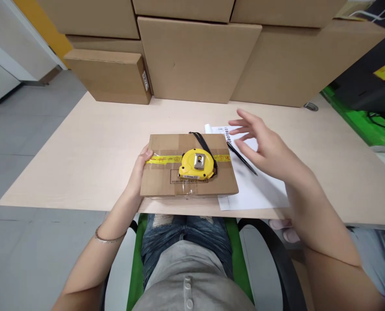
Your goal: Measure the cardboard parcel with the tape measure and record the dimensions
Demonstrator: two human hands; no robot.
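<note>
A small cardboard box point(160, 181) with yellow printed tape across its top lies near the table's front edge. My left hand point(140, 168) grips the box's left side, fingertips at the top edge; the rest of its fingers are hidden. On the box rests a yellow tape measure point(192, 166) with a silver belt clip, its black wrist strap point(205, 144) trailing behind it. My right hand point(260, 147) is open, fingers spread, above a white sheet of paper point(254, 194). Close below that hand, a black pen point(242, 159) lies on the sheet, partly over handwriting at its top.
Large cardboard boxes point(199, 60) stand stacked along the table's back, with a flatter carton point(111, 80) at the left. A white roll point(208, 128) sits by the paper's top corner. Green and black equipment point(364, 116) is at the right. Part of another person point(373, 255) shows at lower right.
</note>
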